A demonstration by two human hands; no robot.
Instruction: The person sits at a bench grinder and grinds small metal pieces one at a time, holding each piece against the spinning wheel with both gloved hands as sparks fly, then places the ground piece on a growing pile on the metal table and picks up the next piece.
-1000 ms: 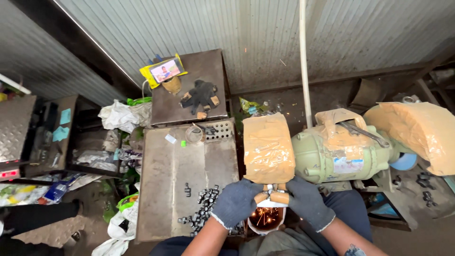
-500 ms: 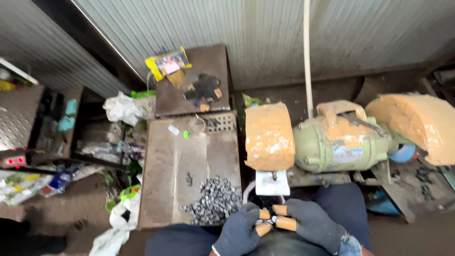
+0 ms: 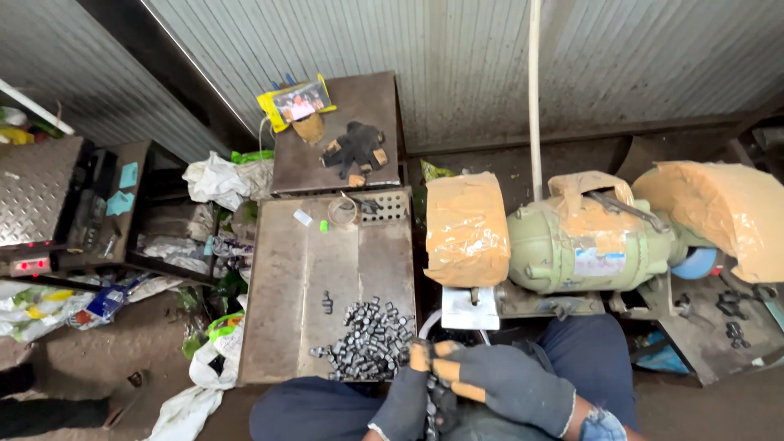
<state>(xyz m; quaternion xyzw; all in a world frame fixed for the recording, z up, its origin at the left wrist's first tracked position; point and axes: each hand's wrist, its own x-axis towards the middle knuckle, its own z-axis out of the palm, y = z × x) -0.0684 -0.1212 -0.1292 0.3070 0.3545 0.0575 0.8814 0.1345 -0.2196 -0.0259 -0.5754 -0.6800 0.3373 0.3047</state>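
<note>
The head view shows the left hand (image 3: 406, 400) and right hand (image 3: 502, 388), both in gloves, closed together around small metal pieces (image 3: 431, 402) over the lap, just beside the pile of metal pieces (image 3: 369, 339) on the metal tray (image 3: 286, 310), near the green grinder (image 3: 584, 249).

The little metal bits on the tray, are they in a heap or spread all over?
Mostly in a heap. The little metal bits bunch up at the near right corner of the metal tray; a few lie apart, and most of it is bare.
</note>
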